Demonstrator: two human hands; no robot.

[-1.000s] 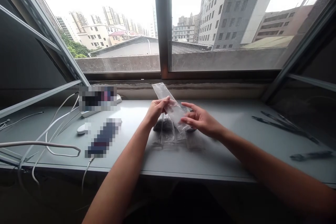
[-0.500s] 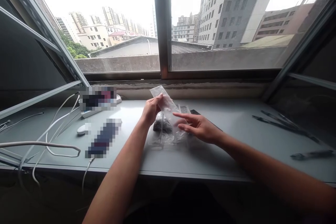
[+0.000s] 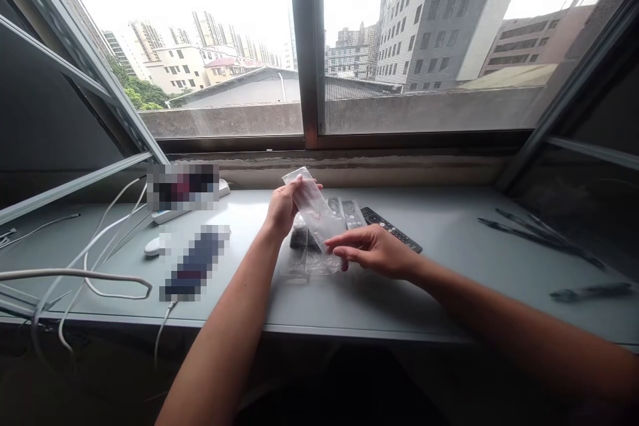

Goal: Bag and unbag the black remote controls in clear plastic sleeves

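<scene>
My left hand [image 3: 285,203] grips the upper end of a clear plastic bag [image 3: 315,210], thumb on the front face. The bag slants down to the right, looks flat, and hangs above the desk. At its lower end, my right hand [image 3: 372,249] has thumb and index finger drawn close together on the bag's edge. Just behind the right hand lies a black remote control [image 3: 399,233]. Beside it, a remote in a clear sleeve [image 3: 353,214] is partly covered. Below the bag sit a dark plastic-wrapped bundle [image 3: 299,237] and crumpled clear plastic [image 3: 319,265].
To the left, a blurred-out phone-like object [image 3: 194,263] lies with a white cable [image 3: 162,329] plugged in. A white mouse-like object [image 3: 152,247], a power strip [image 3: 224,188] and loose cables are near it. Several dark pen-like items [image 3: 592,293] lie right. A window stands behind the desk.
My right hand has moved down toward the bag's lower end, its fingers closing together. The bag has tilted steeper and shifted slightly, uncovering the remotes behind it.
</scene>
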